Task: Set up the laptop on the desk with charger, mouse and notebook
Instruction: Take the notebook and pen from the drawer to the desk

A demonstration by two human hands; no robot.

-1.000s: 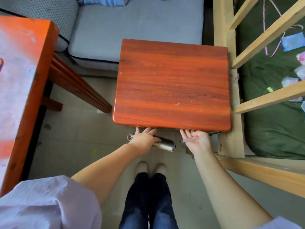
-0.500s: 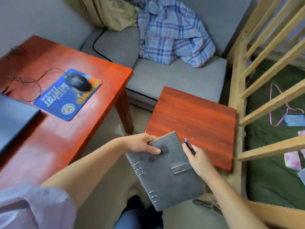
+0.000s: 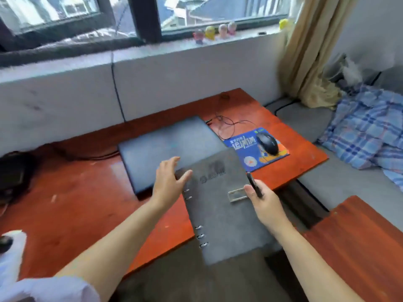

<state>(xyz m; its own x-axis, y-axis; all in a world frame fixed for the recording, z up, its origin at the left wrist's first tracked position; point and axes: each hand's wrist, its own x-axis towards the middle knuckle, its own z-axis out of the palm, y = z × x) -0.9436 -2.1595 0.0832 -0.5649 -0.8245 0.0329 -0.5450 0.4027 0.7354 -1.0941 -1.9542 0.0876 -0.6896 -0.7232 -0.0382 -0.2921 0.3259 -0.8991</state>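
Note:
A grey ring-bound notebook (image 3: 222,210) hangs tilted over the front right edge of the red desk (image 3: 76,205). My right hand (image 3: 265,203) grips its right edge by the metal clasp, and a dark pen (image 3: 254,185) is pinched in the same hand. My left hand (image 3: 168,182) is at the notebook's top left corner with its fingers spread; only the thumb touches the cover. A closed dark laptop (image 3: 170,144) lies on the desk just behind the notebook. The black mouse (image 3: 267,142) rests on a blue mouse pad (image 3: 244,155) at the desk's right end.
A thin cable (image 3: 226,125) loops behind the mouse pad. At the desk's left a black cord (image 3: 87,156) leads to a dark bag (image 3: 13,171). A small wooden table (image 3: 359,247) stands at the right, and a plaid cloth (image 3: 366,127) lies on the grey sofa.
I have turned from the small table to the desk, carrying the notebook and pen over its front edge. My left hand has let go of the cover and spread its fingers.

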